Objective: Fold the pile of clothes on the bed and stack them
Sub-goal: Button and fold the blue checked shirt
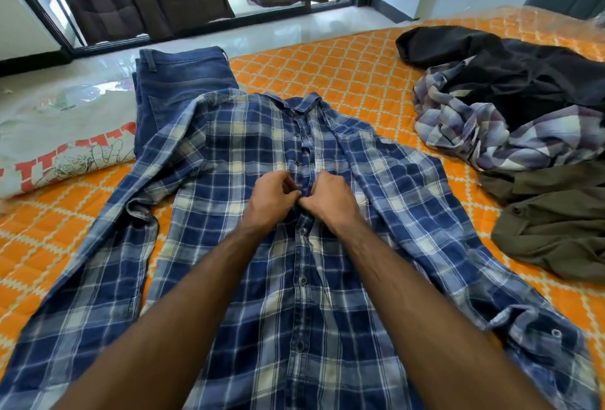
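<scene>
Both hands are down on the blue-and-cream plaid button-up shirt [304, 246], which lies face up and spread flat across the orange patterned quilt of the bed [343, 62], sleeves flung out to either side. The left hand [273, 195] and the right hand [329, 198] sit side by side at the shirt's button placket, each with fingers curled and pinching the fabric edge, and it looks like a button is being done up around mid-chest. Buttons nearer the hem appear closed; those toward the collar look open. To do this well, hold the two placket edges level, feed the button fully through its hole, and keep the front panels from bunching so the later fold comes out square. Beyond the shirt's collar lie folded dark blue denim jeans [183, 82], partly under its shoulder. To the shirt's right wait a crumpled pale purple plaid garment [474, 131], a black garment [510, 69] and an olive-green garment [556, 226], all unfolded, so plenty remains. Left of the shirt lies a grey printed cloth [59, 134].
</scene>
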